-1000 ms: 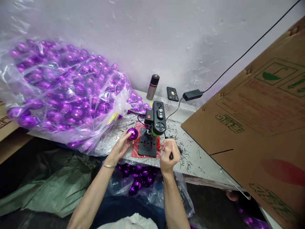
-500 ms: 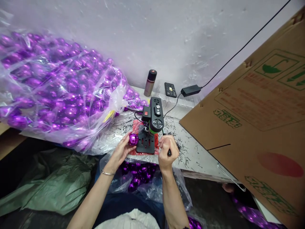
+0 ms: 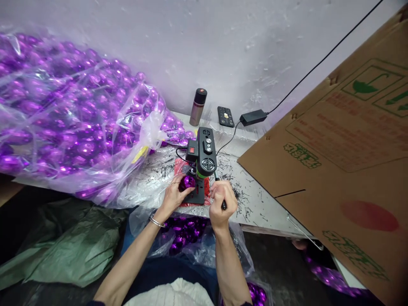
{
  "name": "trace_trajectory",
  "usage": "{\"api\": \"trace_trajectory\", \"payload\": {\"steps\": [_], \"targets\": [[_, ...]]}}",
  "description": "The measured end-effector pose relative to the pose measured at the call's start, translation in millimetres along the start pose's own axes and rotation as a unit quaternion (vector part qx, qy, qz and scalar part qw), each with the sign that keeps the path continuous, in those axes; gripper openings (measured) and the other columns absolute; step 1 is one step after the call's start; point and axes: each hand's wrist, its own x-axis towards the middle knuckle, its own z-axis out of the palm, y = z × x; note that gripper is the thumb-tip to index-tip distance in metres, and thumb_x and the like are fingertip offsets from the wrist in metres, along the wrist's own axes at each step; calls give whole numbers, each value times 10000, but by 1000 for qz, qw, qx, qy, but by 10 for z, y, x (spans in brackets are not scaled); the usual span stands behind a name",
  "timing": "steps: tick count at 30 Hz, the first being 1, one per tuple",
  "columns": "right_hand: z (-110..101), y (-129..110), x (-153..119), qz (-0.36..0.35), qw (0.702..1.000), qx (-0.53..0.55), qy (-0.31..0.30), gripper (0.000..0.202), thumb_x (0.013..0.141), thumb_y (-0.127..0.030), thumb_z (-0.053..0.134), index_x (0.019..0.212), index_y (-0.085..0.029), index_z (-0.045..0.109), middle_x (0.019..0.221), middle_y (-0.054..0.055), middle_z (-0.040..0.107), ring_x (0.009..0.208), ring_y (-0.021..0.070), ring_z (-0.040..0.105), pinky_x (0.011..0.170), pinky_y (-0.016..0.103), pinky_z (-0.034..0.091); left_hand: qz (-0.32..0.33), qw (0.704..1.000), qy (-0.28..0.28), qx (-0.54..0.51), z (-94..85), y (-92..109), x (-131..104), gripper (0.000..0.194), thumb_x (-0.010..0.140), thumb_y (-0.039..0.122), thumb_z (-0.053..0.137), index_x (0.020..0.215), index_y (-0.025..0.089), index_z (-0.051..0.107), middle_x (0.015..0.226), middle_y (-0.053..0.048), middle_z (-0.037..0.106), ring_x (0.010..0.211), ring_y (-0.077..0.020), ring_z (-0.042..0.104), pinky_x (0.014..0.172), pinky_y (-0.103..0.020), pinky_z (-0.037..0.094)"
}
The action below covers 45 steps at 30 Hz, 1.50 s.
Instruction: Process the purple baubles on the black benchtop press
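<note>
Between the fingers and thumb of my left hand (image 3: 174, 194) is a shiny purple faceted ball (image 3: 188, 182). It sits over the black base plate (image 3: 198, 196) of a small black bench press machine (image 3: 207, 151), close below its head. My right hand (image 3: 223, 201) is wrapped in a fist round the machine's black lever handle (image 3: 224, 205), right of the plate. Part of the ball is hidden by my fingers. A red sheet (image 3: 179, 166) shows under the base.
A large clear bag of purple balls (image 3: 83, 123) fills the left. Behind the machine stand a bottle (image 3: 198, 107), a phone (image 3: 225, 116) and a power adapter (image 3: 253, 117). A cardboard box (image 3: 318, 178) leans in at right. Small black bits (image 3: 244, 197) litter the table.
My left hand has brought the purple ball rightward, from beside the base plate to under the machine's head. My right hand keeps its grip on the lever. The view has shifted slightly.
</note>
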Motion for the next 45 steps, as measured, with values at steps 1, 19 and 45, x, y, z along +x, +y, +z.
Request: {"api": "trace_trajectory", "payload": {"steps": [1,19,45], "targets": [[-2,2,-5,0,1000,-2,-1,348,1060,-115,458,735,-227,516,710,-16,561,677,129,576,627,292,441,19,1000,-7,16,11,1,10,522,890,409,846,1349,226,680,1410,-128,739,1349,-330,695,1168,-516,558],[24,-64,126,41,999,7,12,378,1095,-182,452,722,-231,486,673,-35,504,644,116,541,621,285,431,80,995,-59,27,182,-60,44,636,880,418,875,1444,239,641,1385,-134,723,1307,-337,699,1134,-521,569],[133,480,-562,-43,998,0,38,381,1103,-244,351,744,-245,480,733,-26,564,645,132,600,715,327,554,79,996,2,34,340,-135,-99,581,927,439,822,1433,222,637,1384,-144,759,1310,-334,720,1138,-531,565]]}}
